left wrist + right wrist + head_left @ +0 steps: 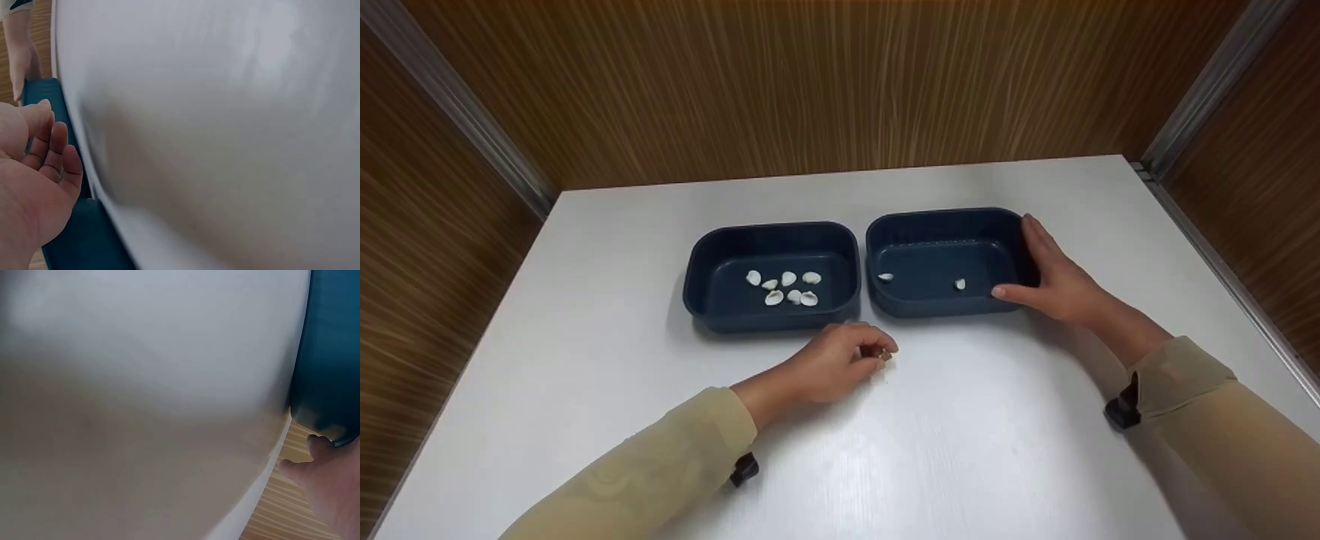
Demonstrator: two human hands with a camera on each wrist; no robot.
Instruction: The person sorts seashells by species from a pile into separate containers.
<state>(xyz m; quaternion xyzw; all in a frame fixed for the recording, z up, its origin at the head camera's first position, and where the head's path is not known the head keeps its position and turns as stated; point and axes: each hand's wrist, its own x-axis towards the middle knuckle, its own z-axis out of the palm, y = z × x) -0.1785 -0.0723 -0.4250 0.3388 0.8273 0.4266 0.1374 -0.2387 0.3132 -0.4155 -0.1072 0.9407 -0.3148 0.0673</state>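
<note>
My left hand (832, 364) is low over the table, just in front of the gap between two dark blue trays. Its thumb and forefinger pinch a small brownish piece (886, 355), mostly covered by the fingertips. In the left wrist view the other fingers of the left hand (48, 163) curl loosely, and the piece is hidden. My right hand (1065, 289) holds the right tray (945, 308) at its right end, thumb over the front rim and fingers along the far side. Two small white shells (960, 284) lie inside that tray.
Beside it stands the left tray (765, 322), with several white shells (774, 298) lying on its floor. Both trays are on a white table (607, 300). Wood-grain panels (840, 90) enclose the table at the back and both sides.
</note>
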